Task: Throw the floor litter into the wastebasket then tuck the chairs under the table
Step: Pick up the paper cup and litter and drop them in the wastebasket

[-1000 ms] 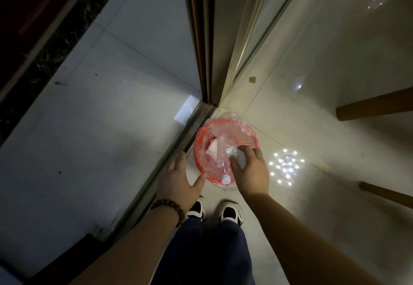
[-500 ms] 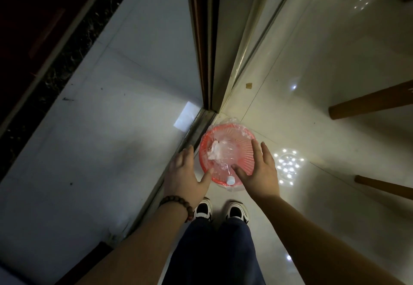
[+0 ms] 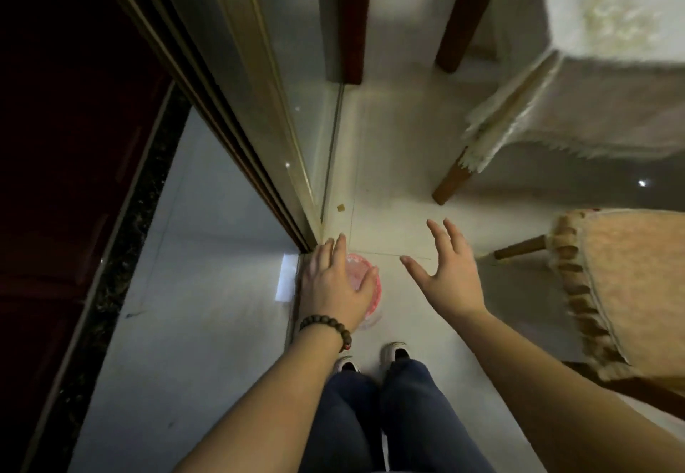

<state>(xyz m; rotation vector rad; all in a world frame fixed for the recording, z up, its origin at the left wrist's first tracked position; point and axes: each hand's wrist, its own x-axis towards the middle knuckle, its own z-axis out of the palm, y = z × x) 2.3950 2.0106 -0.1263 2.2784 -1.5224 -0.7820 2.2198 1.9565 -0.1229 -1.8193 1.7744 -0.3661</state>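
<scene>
A small red wastebasket [image 3: 373,291] with a clear liner stands on the tiled floor by the sliding-door track, just ahead of my shoes. My left hand [image 3: 333,283], with a bead bracelet on the wrist, hovers over it and hides most of it; its fingers are spread and hold nothing. My right hand [image 3: 450,272] is open too, raised to the right of the basket with fingers apart. A chair with an orange fringed seat cushion [image 3: 630,287] stands at the right. The table [image 3: 611,76] with a pale fringed cloth is at the upper right.
A glass sliding door with a gold frame [image 3: 259,109] runs from the top left down to the basket. A small brown scrap [image 3: 340,207] lies on the floor by the glass. Dark red chair legs [image 3: 352,16] stand at the top. A white paper [image 3: 287,280] lies beyond the track.
My right hand let go of the white litter into the basket and rose away to the right. My view lifted, so the table and chairs came into sight.
</scene>
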